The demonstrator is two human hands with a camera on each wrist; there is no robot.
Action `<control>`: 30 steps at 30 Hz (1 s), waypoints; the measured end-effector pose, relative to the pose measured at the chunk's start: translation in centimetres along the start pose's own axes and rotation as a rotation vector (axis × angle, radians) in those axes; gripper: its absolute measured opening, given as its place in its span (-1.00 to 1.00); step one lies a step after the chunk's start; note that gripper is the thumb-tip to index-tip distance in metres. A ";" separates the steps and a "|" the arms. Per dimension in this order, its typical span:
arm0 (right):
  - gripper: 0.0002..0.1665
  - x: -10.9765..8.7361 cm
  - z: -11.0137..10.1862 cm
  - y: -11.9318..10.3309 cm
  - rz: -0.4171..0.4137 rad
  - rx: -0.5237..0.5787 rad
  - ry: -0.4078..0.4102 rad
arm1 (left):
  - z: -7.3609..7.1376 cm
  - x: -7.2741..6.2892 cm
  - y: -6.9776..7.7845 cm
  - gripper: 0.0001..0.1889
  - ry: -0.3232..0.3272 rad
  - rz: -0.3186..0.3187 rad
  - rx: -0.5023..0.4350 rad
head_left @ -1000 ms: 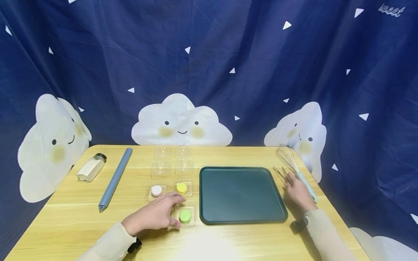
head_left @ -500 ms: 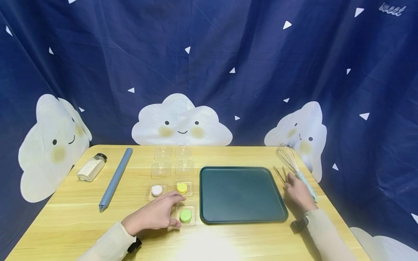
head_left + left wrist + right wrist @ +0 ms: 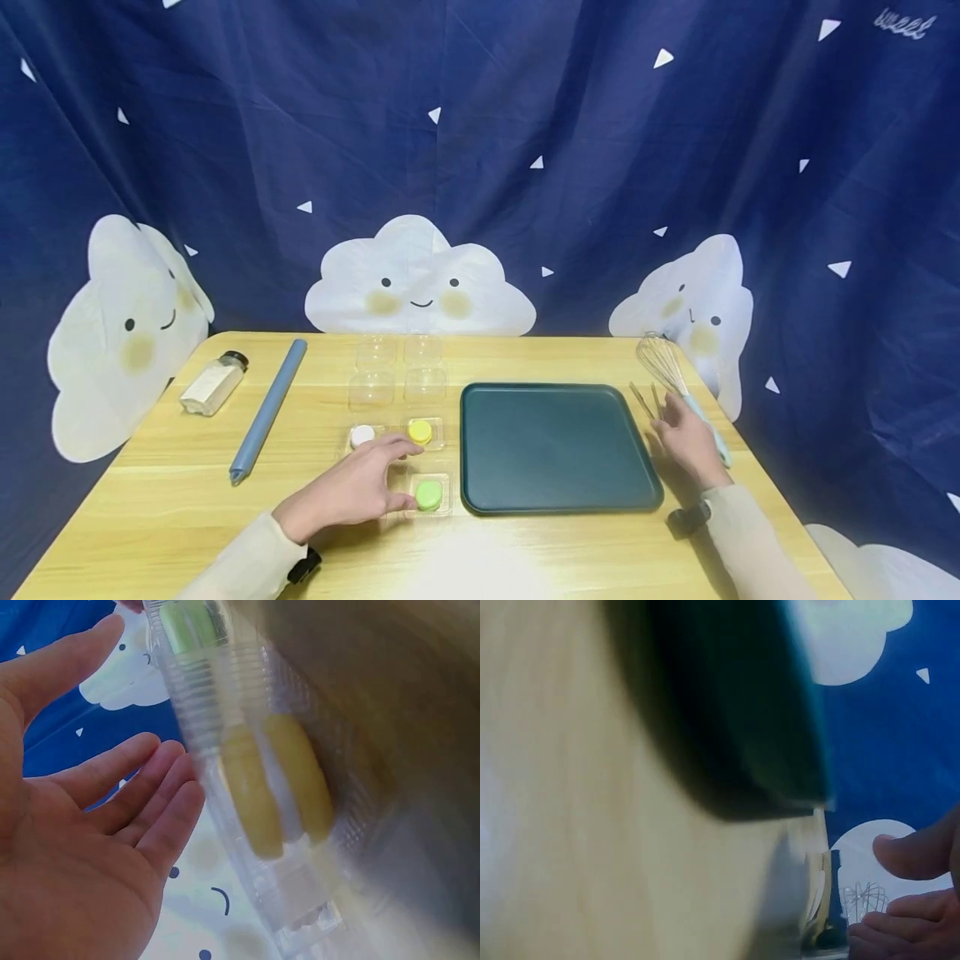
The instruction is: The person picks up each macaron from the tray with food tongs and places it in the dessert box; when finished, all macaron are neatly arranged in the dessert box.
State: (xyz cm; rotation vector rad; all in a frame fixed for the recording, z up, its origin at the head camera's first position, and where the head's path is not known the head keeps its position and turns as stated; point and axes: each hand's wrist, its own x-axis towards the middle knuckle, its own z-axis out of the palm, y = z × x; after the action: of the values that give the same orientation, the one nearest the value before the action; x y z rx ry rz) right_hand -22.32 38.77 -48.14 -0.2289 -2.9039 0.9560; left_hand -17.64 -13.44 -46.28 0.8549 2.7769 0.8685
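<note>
- Left hand (image 3: pixel 347 487), thumb and fingers wide, reaches over the clear container (image 3: pixel 372 390); yellow macaron (image 3: pixel 420 432) and green macaron (image 3: pixel 430 496) sit by its fingertips.
- Narrow table (image 3: pixel 322 392) strip between container and dark tray (image 3: pixel 558 450); wider toward the blue rod (image 3: pixel 268 412).
- Right hand (image 3: pixel 690 443), fingers extended, near tongs (image 3: pixel 642 402) and whisk (image 3: pixel 696 407), by the right edge; contact unclear.

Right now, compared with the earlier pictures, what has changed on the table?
The left grip shifted slightly leftward and away from the person, hiding slightly more of the pale macaron. Nothing was grasped or released. The right grip stays near the tongs; the dark tray and green macaron stayed put.
</note>
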 end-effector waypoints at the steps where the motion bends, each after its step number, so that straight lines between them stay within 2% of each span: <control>1: -0.20 -0.1 -0.1 -0.1 0.007 0.039 0.009 | -0.1 0.0 0.0 -0.30 0.013 0.001 0.002; 7: -0.25 -0.5 -0.6 -1.3 0.060 0.224 0.107 | -0.7 0.0 0.2 -0.35 0.093 0.003 0.008; 13: -0.23 -0.8 -1.0 -3.2 0.054 0.302 0.241 | -1.7 0.2 0.0 -0.35 0.184 0.004 -0.002; 17: -0.25 -0.9 -1.4 -5.1 0.049 0.383 0.320 | -2.8 0.3 -0.5 -0.34 0.265 -0.027 -0.019; 20: -0.25 -1.1 -1.6 -6.8 0.032 0.461 0.368 | -3.7 0.4 -1.5 -0.34 0.342 -0.053 -0.040; 23: -0.25 -1.1 -1.4 -8.3 -0.016 0.547 0.419 | -4.4 0.7 -2.9 -0.39 0.467 -0.055 -0.079; 27: -0.28 -0.8 -0.9 -10.0 -0.118 0.628 0.475 | -5.1 1.3 -5.2 -0.51 0.693 -0.049 -0.089; 30: -0.31 -0.5 -0.4 -11.4 -0.191 0.694 0.488 | -5.7 1.7 -6.5 -0.58 0.799 -0.072 -0.129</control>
State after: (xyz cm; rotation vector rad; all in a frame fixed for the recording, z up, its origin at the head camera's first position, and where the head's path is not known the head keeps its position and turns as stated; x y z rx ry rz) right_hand -23.10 29.85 -40.99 -0.1089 -1.9834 1.5291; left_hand -23.69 -19.76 -45.04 0.4323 3.2890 1.6476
